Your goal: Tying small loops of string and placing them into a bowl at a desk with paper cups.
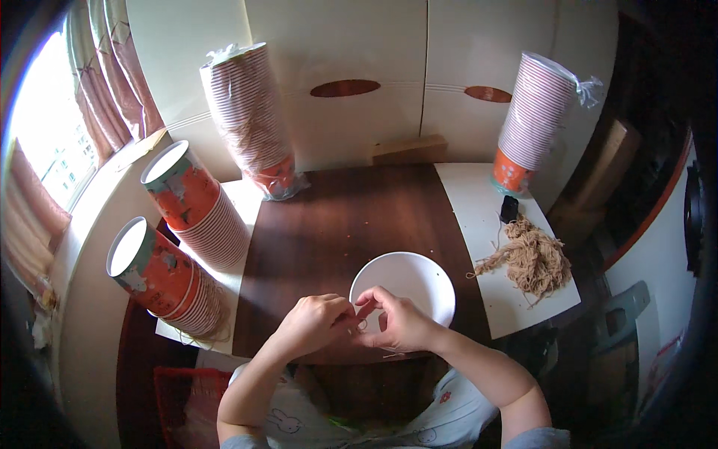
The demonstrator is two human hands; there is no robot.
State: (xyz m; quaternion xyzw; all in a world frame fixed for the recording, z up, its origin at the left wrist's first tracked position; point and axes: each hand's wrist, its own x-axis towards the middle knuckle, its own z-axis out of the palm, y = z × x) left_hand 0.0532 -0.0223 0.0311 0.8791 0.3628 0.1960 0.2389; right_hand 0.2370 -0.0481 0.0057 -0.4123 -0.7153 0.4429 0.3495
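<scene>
At the table's front edge my left hand (320, 323) and my right hand (402, 322) meet, fingertips almost touching. The left fingers are pinched together. The right thumb and forefinger curve in toward them, also closed. A thin pale string (363, 325) shows between the fingertips, and a bit of it hangs below the right hand. Just behind my hands stands a round white paper bucket (404, 269), its mouth facing up. My right hand covers part of its near rim. A small dark spot marks its far right wall.
Two stacks of orange-and-white paper buckets (196, 217) lean at left. Plastic-wrapped stacks stand at the back left (243, 105) and back right (535, 112). A tangled heap of tan string (537, 258) lies on the right white panel (516, 310), beside a small black object (509, 209).
</scene>
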